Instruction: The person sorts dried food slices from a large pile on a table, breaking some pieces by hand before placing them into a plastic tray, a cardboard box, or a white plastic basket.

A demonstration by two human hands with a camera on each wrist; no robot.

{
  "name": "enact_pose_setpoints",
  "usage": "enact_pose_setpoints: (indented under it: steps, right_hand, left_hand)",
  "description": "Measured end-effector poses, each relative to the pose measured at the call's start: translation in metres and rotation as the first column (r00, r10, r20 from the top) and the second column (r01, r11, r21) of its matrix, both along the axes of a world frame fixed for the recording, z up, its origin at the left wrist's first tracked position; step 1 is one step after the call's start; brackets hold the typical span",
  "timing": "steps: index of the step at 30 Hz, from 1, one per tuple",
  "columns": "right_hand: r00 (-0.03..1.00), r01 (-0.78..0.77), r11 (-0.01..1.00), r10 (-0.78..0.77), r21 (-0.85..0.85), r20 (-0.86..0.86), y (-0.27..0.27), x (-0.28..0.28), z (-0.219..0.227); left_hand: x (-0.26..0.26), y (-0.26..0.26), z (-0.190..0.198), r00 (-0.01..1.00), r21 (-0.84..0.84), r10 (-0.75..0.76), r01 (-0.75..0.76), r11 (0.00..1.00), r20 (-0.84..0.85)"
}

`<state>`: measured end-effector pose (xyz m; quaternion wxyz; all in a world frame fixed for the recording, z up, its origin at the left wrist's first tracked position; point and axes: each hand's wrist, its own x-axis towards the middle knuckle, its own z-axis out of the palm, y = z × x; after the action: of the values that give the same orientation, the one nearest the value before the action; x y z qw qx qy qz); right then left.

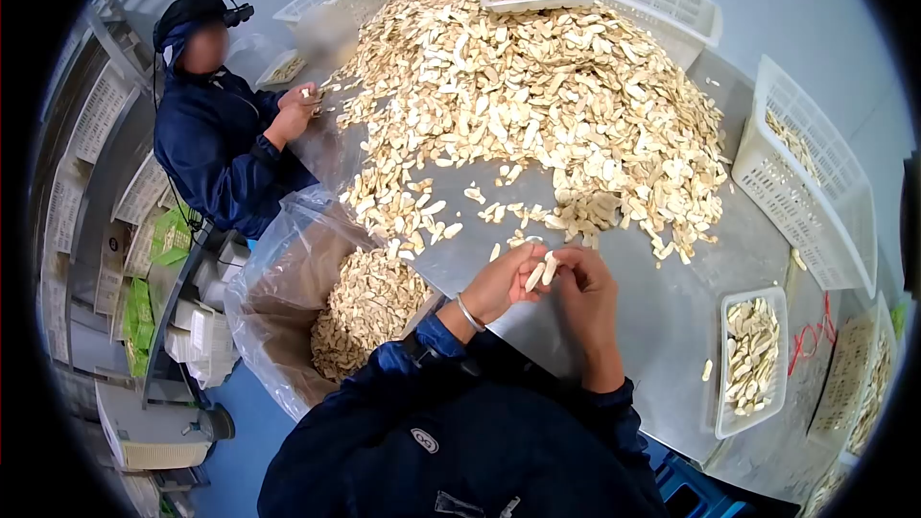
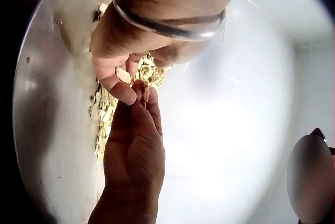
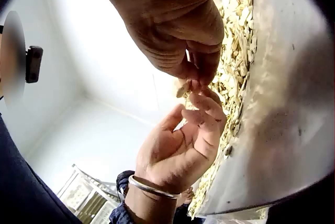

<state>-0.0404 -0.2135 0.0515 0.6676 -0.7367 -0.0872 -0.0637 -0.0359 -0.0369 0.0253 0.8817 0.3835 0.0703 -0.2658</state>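
Note:
Both hands meet over the near edge of the metal table (image 1: 537, 326). My left hand (image 1: 497, 286), with a silver bangle on its wrist, holds pale dried slices (image 1: 542, 271) at its curled fingers. In the left wrist view one slice (image 2: 123, 74) shows between those fingers. My right hand (image 1: 590, 299) comes in from the other side, thumb and fingertips pinching a small pale slice (image 2: 146, 92) right at the left fingertips. The right wrist view shows the fingertips of both hands close together, partly hiding the pieces. Beyond them spreads a large heap of similar slices (image 1: 537, 86).
A plastic-lined box (image 1: 278, 297) of slices stands left of me. At right are a small white tray (image 1: 724, 364) of slices, a red string (image 1: 815, 334) and a white basket (image 1: 796, 201). Another person (image 1: 216, 134) works at the table's left side.

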Motion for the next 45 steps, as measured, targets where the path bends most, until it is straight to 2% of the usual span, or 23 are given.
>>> enact_pose_setpoints:
  steps: [3, 7, 10, 11, 13, 15, 17, 18, 21, 23, 25, 28, 31, 34, 37, 40, 43, 45]
  right_hand:
    - [0.994, -0.041, 0.998, 0.046, 0.053, -0.096, -0.003, -0.005, 0.001]
    - [0.986, 0.162, 0.956, -0.144, -0.244, 0.089, -0.024, -0.018, 0.009]
    - [0.960, 0.279, 0.818, -0.236, -0.504, 0.148, -0.072, -0.039, 0.028]
    - [0.950, 0.309, 0.749, -0.271, -0.587, 0.154, -0.092, -0.048, 0.028]
    - [0.896, 0.435, 0.627, -0.375, -0.646, 0.240, -0.135, -0.069, 0.008]
    - [0.870, 0.445, 0.468, -0.429, -0.763, 0.244, -0.176, -0.094, 0.004]
    - [0.832, 0.427, 0.374, -0.519, -0.823, 0.196, -0.198, -0.117, 0.005]
    - [0.803, 0.478, 0.353, -0.547, -0.804, 0.237, -0.207, -0.125, -0.006]
    - [0.784, 0.439, 0.293, -0.586, -0.849, 0.204, -0.218, -0.140, -0.024]
    - [0.798, 0.466, 0.253, -0.535, -0.848, 0.279, -0.216, -0.140, -0.028]
    - [0.782, 0.506, 0.219, -0.524, -0.835, 0.336, -0.211, -0.136, -0.027]
    - [0.770, 0.452, 0.418, -0.629, -0.788, 0.108, -0.201, -0.123, -0.024]
    - [0.827, 0.425, 0.467, -0.549, -0.775, 0.123, -0.191, -0.116, -0.013]
    - [0.857, 0.355, 0.388, -0.499, -0.851, 0.129, -0.196, -0.112, -0.016]
    - [0.857, 0.354, 0.366, -0.495, -0.861, 0.142, -0.193, -0.112, -0.008]
    - [0.845, 0.398, 0.563, -0.533, -0.725, 0.050, -0.176, -0.111, -0.001]
    - [0.821, 0.503, 0.473, -0.524, -0.724, 0.227, -0.218, -0.105, -0.015]
    - [0.697, 0.615, 0.260, -0.620, -0.744, 0.359, -0.242, -0.089, 0.001]
  left_hand:
    - [0.000, -0.003, 0.000, 0.999, -0.014, -0.019, 0.019, 1.000, 0.035]
    - [-0.006, -0.003, 0.004, 1.000, 0.079, -0.008, 0.006, 0.997, 0.030]
    - [-0.006, -0.001, 0.010, 1.000, 0.139, 0.004, -0.007, 0.990, 0.019]
    - [-0.006, 0.000, 0.011, 1.000, 0.149, 0.007, -0.008, 0.989, 0.013]
    - [-0.005, 0.001, 0.017, 0.999, 0.231, 0.002, -0.011, 0.973, 0.038]
    - [-0.008, 0.002, 0.014, 0.996, 0.325, -0.018, -0.012, 0.946, 0.091]
    - [-0.016, 0.001, 0.007, 0.984, 0.427, -0.047, -0.031, 0.904, 0.170]
    - [-0.018, 0.001, 0.005, 0.983, 0.425, -0.063, -0.016, 0.905, 0.171]
    - [-0.025, 0.001, 0.005, 0.980, 0.421, -0.114, 0.035, 0.906, 0.163]
    - [-0.031, 0.000, 0.006, 0.977, 0.415, -0.162, 0.091, 0.905, 0.137]
    - [-0.041, -0.006, 0.004, 0.982, 0.323, -0.152, 0.108, 0.940, 0.114]
    - [-0.046, -0.008, 0.001, 0.980, 0.227, -0.187, 0.166, 0.960, 0.074]
    - [-0.049, -0.006, -0.004, 0.983, 0.150, -0.171, 0.160, 0.976, 0.070]
    - [-0.050, -0.005, 0.002, 0.977, 0.072, -0.208, 0.211, 0.975, -0.052]
    - [-0.049, -0.006, 0.008, 0.959, 0.090, -0.268, 0.276, 0.957, -0.092]
    - [-0.048, -0.009, -0.005, 0.943, -0.136, -0.326, 0.315, 0.939, -0.064]
    - [-0.046, -0.013, -0.014, 0.964, -0.151, -0.265, 0.261, 0.954, -0.007]
    - [-0.042, -0.005, -0.016, 0.947, -0.240, -0.321, 0.316, 0.918, 0.019]
